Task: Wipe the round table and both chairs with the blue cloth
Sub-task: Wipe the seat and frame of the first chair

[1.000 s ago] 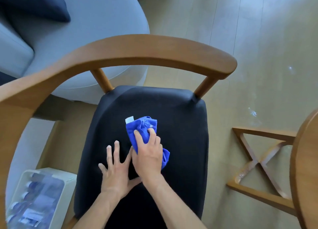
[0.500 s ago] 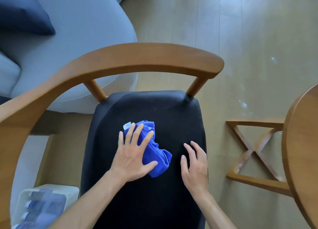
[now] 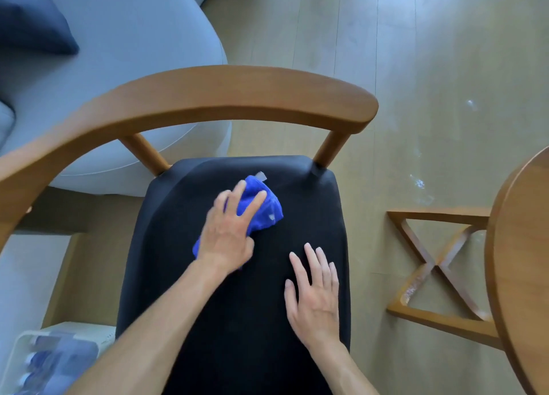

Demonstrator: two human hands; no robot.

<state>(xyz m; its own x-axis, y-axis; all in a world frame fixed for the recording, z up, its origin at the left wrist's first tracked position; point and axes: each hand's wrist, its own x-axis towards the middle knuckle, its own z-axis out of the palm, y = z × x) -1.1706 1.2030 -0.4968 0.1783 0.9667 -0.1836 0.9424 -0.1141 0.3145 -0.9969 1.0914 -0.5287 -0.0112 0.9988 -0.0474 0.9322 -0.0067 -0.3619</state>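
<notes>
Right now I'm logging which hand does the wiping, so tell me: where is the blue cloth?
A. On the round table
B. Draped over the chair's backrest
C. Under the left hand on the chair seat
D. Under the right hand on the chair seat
C: the left hand presses the blue cloth onto the black chair seat, while the right hand lies flat and bare beside it.

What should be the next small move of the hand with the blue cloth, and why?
Probably sweep the blue cloth toward the right side of the black seat. The left hand presses it with spread fingers near the seat's back middle, while the right hand rests flat on the right part, so that hand may need to lift first.
</notes>
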